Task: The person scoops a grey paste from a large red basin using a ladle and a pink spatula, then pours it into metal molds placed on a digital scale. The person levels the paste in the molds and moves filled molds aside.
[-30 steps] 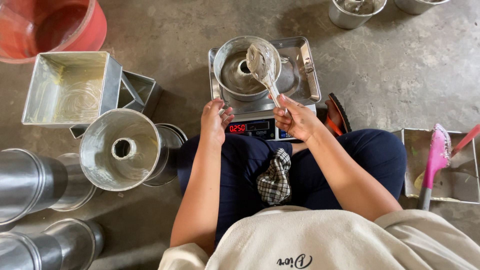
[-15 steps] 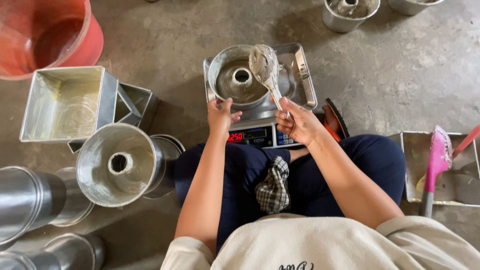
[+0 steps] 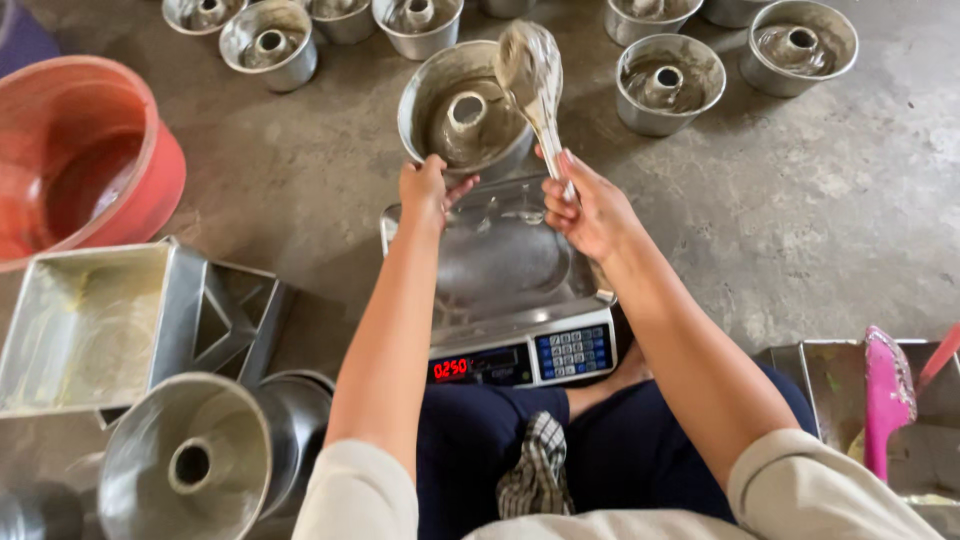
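Above the scale (image 3: 520, 300): tube pan (image 3: 462, 108) now lifted off the platform, where it sat a second ago; platform bare, so weighing looks done; left hand (image 3: 428, 190) fingers closed on the pan's near rim, pan just beyond them, held out over the floor toward the filled pans (image 3: 662, 82); right hand (image 3: 592, 210) fingers wrapped round the spoon (image 3: 532, 70), bowl over the pan, battered.

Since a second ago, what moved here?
The tube pan came off the scale, lifted forward by the left hand gripping its rim. The scale platform is bare now. The right hand kept hold of the spoon over the pan.
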